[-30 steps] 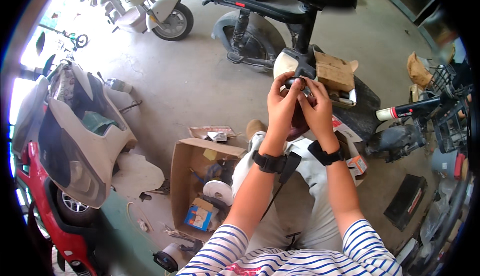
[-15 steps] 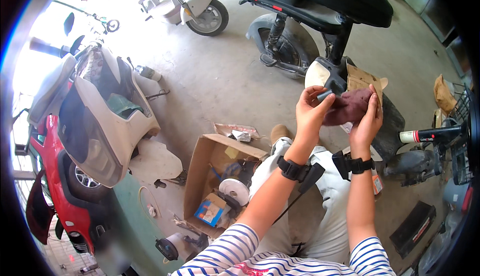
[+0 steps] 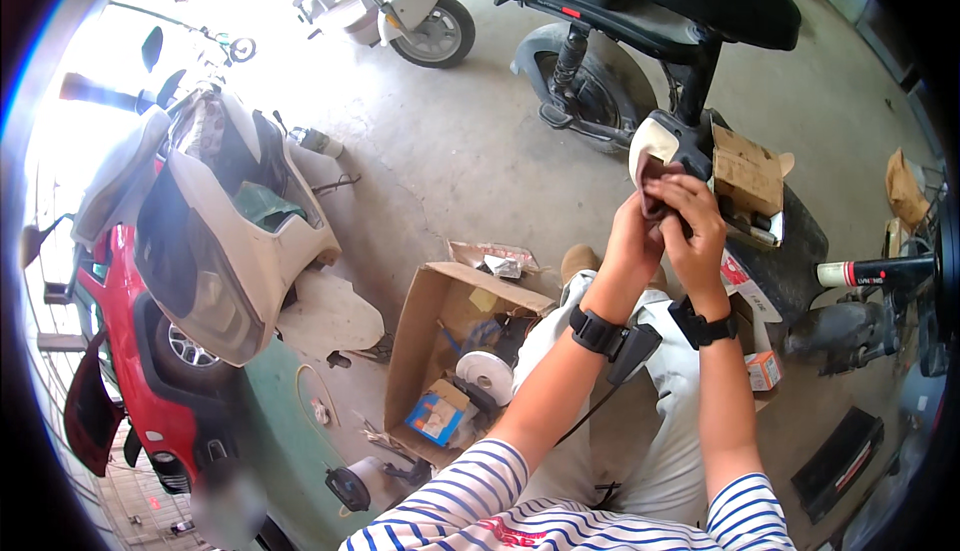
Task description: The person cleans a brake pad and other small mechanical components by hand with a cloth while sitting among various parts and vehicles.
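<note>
A maroon cloth (image 3: 648,169) is bunched between my two hands, in front of a black scooter (image 3: 690,76). My left hand (image 3: 637,236) grips it from below left, with fingers closed around it. My right hand (image 3: 690,216) presses it from the right, fingers curled over its top. Whatever lies inside the cloth is hidden. Just behind and right of my hands, an open cardboard box (image 3: 745,171) with small dark parts in it rests on the scooter.
On the floor are a big cardboard box (image 3: 420,351) of parts and a black case (image 3: 836,466). A white scooter body (image 3: 230,271) and a red vehicle (image 3: 140,351) stand left; a white scooter (image 3: 410,11) stands behind. A bike part with basket (image 3: 870,273) is at right.
The cloth, spread out to the right with a small dark object in my left fingers, is now folded upright. My right hand has moved left over it, and the object is hidden.
</note>
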The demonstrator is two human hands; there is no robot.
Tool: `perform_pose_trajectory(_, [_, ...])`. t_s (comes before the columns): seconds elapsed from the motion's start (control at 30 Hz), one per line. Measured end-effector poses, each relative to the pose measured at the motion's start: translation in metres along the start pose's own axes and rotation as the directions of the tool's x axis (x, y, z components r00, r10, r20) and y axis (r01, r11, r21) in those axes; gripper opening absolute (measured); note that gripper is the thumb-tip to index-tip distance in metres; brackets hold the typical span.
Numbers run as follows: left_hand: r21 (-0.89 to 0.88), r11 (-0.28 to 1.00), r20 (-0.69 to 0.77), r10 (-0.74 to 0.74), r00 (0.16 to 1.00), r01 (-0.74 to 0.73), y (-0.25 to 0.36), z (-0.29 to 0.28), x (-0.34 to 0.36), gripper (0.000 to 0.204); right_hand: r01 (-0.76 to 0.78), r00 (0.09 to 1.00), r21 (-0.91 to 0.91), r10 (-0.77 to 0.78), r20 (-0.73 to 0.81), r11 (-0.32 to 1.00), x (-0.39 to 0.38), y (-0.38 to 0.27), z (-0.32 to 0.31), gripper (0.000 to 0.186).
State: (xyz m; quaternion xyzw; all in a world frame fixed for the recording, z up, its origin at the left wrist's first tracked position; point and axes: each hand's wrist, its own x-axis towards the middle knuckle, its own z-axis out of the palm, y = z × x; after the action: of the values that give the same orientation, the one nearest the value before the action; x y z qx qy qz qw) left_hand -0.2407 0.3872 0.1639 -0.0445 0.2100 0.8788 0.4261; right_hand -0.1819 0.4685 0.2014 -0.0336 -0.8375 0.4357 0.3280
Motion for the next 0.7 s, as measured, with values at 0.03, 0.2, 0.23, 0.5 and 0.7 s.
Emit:
perform_pose_trajectory(0.03, [-0.001, 1.0, 0.005, -0.009, 1.0, 0.009, -0.001, 0.007, 0.001, 0.029, -0.003, 1.0, -0.008, 0.003, -0.005, 1.0, 0.003, 0.001, -0.003, 0.032])
perform_pose_trajectory(0.2, [0.104, 0.993, -0.089, 0.067, 0.994, -0.057, -0.001, 0.024, 0.0, 0.03, -0.035, 0.998, 0.066, 0.039, -0.055, 0.997, 0.006, 0.02, 0.0, 0.048])
perform_pose_trajectory(0.23, [0.15, 0.985, -0.136, 0.11, 0.985, -0.089, -0.001, 0.024, -0.003, 0.03, -0.046, 0.996, 0.08, 0.051, -0.068, 0.996, 0.006, 0.025, 0.003, 0.051])
perform_pose_trajectory(0.5, [0.424, 0.891, -0.019, 0.187, 0.982, -0.162, -0.011, 0.032, -0.003, 0.037, -0.315, 0.945, 0.121, 0.323, -0.052, 0.941, -0.001, 0.024, -0.004, 0.03])
perform_pose_trajectory(0.7, [0.512, 0.853, -0.08, 0.169, 0.982, -0.105, -0.024, 0.038, -0.004, 0.025, -0.397, 0.849, 0.389, 0.494, -0.189, 0.831, 0.0, 0.044, -0.01, 0.025])
